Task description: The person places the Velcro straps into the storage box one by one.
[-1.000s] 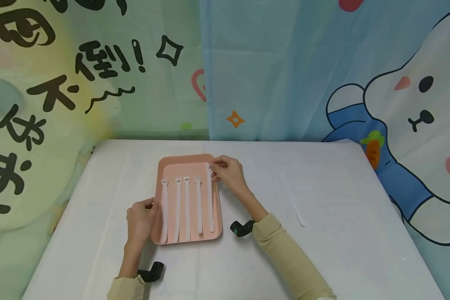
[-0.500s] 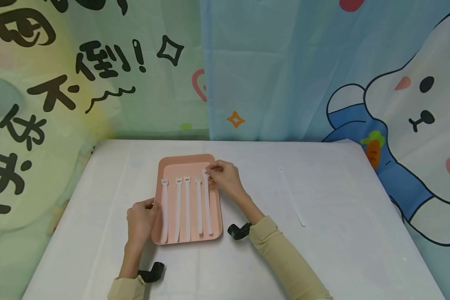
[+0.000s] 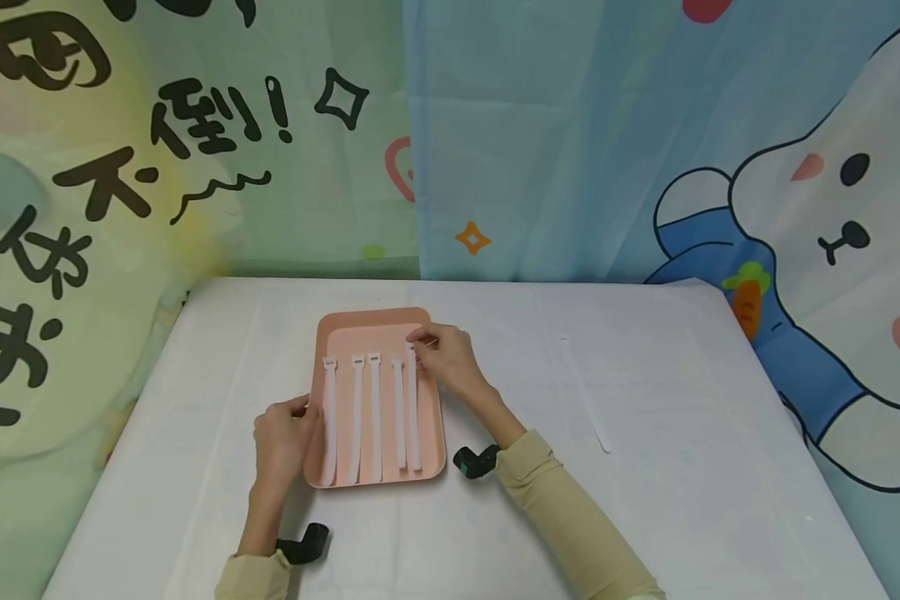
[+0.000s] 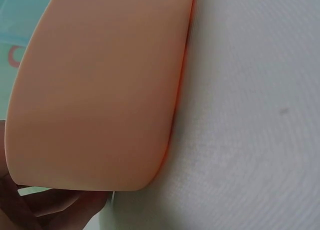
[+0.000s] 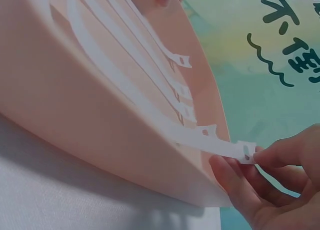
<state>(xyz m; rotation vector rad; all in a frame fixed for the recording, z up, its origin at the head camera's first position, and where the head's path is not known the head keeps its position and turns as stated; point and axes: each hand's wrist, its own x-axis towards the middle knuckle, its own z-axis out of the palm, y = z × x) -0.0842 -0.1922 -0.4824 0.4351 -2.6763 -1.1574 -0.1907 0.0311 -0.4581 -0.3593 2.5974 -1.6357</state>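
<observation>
A shallow pink tray (image 3: 348, 333) lies on the white table in the head view, with several flat white cable ties with slotted heads laid lengthwise in it. My left hand (image 3: 281, 442) grips the tray's left edge; the tray's outer wall (image 4: 100, 89) fills much of the left wrist view, hiding part of that hand. At the upper right of the tray, my right hand (image 3: 450, 358) pinches the head of the rightmost cable tie (image 3: 413, 417). Thumb and fingertips hold that slotted head (image 5: 247, 152) in the right wrist view. The other cable ties (image 3: 376, 417) lie side by side to its left.
One more thin white strip (image 3: 585, 400) lies on the white tablecloth (image 3: 682, 467) to the right of the tray. Behind the table hangs a printed curtain (image 3: 525, 150) with lettering and a cartoon figure. Black wrist cameras sit at both sleeves.
My right hand has shifted slightly left and nearer with the pinched cable tie, bringing it closer beside its neighbour in the tray. The left hand and tray stay in place.
</observation>
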